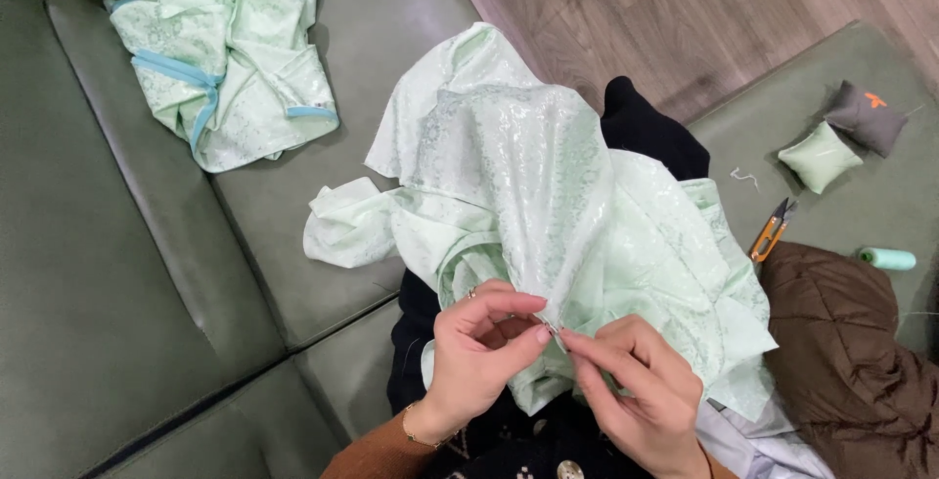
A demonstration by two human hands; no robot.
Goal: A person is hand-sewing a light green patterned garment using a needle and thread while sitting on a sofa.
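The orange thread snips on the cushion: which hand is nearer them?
Right. The right hand pinches the mint fabric below-left of the orange thread snips; the left hand is farther left.

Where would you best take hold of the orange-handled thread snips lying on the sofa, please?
Grip the thread snips by the orange handle at the lower end, coming from above. The dark blades point up and away, and the handle lies flat and free on the green sofa.

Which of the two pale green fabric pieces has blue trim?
The crumpled fabric piece lying on the sofa, upper left, has blue bands. The fabric in the lap, between both hands, shows none.
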